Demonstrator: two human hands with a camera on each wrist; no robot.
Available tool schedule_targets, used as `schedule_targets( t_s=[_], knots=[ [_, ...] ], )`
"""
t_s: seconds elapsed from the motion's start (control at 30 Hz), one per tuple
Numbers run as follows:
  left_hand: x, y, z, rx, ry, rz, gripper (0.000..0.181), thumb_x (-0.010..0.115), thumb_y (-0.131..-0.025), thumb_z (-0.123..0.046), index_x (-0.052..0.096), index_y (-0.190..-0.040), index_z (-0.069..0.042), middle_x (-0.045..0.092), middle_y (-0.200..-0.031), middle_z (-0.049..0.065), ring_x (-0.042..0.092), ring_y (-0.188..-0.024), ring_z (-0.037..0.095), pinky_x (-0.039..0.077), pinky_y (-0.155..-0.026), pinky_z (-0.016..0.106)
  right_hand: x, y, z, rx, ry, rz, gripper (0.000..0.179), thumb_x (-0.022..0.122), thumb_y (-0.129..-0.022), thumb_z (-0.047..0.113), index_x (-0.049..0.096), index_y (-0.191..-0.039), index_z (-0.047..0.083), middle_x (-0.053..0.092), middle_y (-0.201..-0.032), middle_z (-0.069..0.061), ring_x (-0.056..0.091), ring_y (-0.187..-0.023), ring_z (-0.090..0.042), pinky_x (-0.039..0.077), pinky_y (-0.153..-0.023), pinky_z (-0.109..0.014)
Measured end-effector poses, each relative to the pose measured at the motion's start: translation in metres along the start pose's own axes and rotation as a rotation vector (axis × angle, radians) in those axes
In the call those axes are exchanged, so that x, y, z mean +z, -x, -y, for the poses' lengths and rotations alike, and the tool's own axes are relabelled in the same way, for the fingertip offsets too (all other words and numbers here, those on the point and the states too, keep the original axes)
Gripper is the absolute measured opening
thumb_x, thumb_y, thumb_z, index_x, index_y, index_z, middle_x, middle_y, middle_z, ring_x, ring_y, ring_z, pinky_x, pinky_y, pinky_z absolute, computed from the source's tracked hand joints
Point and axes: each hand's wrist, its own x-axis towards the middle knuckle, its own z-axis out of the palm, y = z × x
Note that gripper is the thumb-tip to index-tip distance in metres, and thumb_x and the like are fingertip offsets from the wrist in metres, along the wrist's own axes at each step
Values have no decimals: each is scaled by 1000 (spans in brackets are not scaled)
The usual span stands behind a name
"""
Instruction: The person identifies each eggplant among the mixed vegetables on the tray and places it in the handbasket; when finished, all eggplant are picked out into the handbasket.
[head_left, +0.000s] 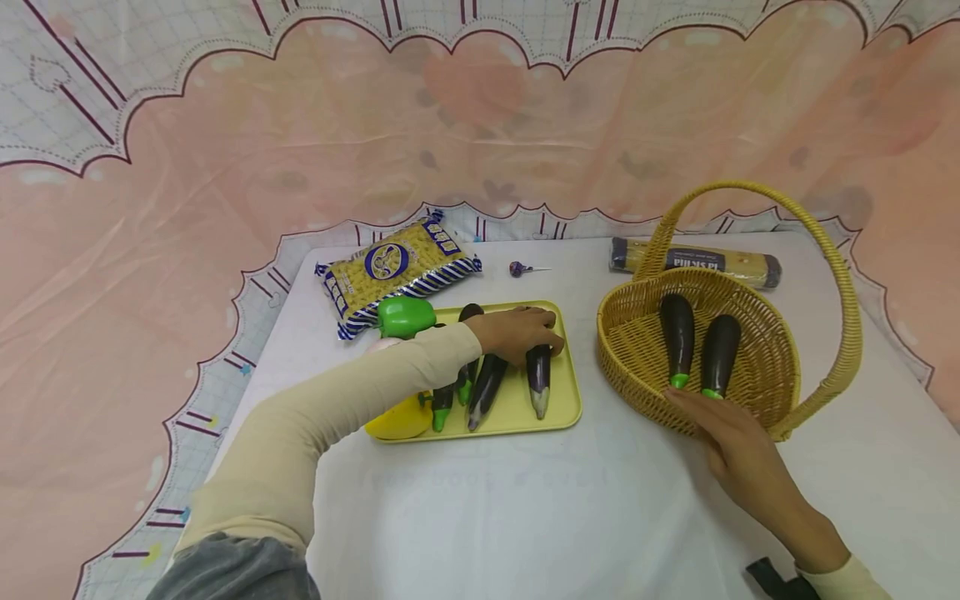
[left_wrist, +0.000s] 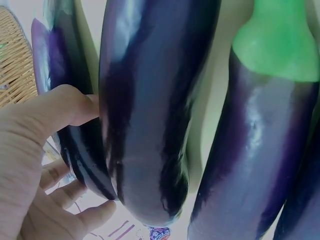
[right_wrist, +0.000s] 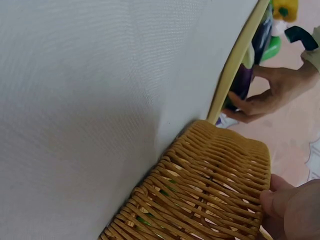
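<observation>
In the head view, my left hand [head_left: 517,332] reaches over the yellow tray [head_left: 572,408] and grips the rightmost eggplant [head_left: 538,379], whose pale tip points toward me. The left wrist view has the thumb on one side of this eggplant [left_wrist: 75,137] and fingers around the other. More dark eggplants [head_left: 489,387] lie beside it, partly under my arm. My right hand [head_left: 750,467] holds the near rim of the wicker basket [head_left: 622,379], thumb against its outer wall in the right wrist view. Two eggplants [head_left: 678,337] with green ends lie inside the basket.
A green bell pepper [head_left: 405,317] and a yellow pepper [head_left: 399,419] are at the tray's left. Behind lie a pasta bag [head_left: 397,265], a small lollipop [head_left: 517,268] and a spaghetti pack [head_left: 697,260]. The basket's tall handle [head_left: 846,308] arches up on the right.
</observation>
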Motion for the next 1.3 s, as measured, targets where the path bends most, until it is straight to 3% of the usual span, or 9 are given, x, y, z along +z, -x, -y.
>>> schedule_targets(
  t_s=[0.53, 0.8, 0.93, 1.1, 1.3],
  knots=[
    [-11, 8, 1, -54, 17, 5, 46, 77, -83, -15, 58, -125, -24, 51, -121, 6, 52, -105, 19, 44, -97, 43, -2, 0, 4, 43, 35, -43, 63, 73, -67, -25, 70, -120, 8, 71, -111, -14, 68, -97, -31, 53, -74, -42],
    [-25, 15, 4, -27, 36, -70, 47, 76, -84, -13, 59, -128, -21, 55, -123, 7, 54, -109, 19, 46, -95, 45, -4, -1, 5, 43, 61, -52, 54, 74, -68, -19, 72, -115, 8, 73, -103, -11, 69, -82, -25, 47, -64, -13],
    [-35, 18, 4, -6, 46, -97, 50, 76, -84, -13, 59, -131, -18, 54, -122, 9, 55, -100, 21, 49, -90, 40, -3, -2, 4, 42, 60, -56, 54, 73, -68, -20, 72, -115, 8, 73, -102, -10, 68, -80, -22, 44, -63, -8],
    [-49, 18, 1, 20, 10, -142, 53, 77, -82, -13, 58, -131, -16, 51, -118, 10, 53, -94, 20, 50, -82, 35, -3, -2, 3, 47, 51, -61, 55, 73, -68, -21, 72, -115, 8, 72, -103, -10, 69, -84, -25, 46, -66, -9],
    [-66, 14, -8, 39, -24, -178, 48, 73, -84, -10, 58, -129, -19, 48, -119, 10, 51, -95, 20, 49, -75, 35, -1, -1, 3, 67, 42, -55, 59, 74, -66, -23, 72, -116, 9, 72, -105, -12, 69, -92, -30, 55, -67, -36]
  ],
)
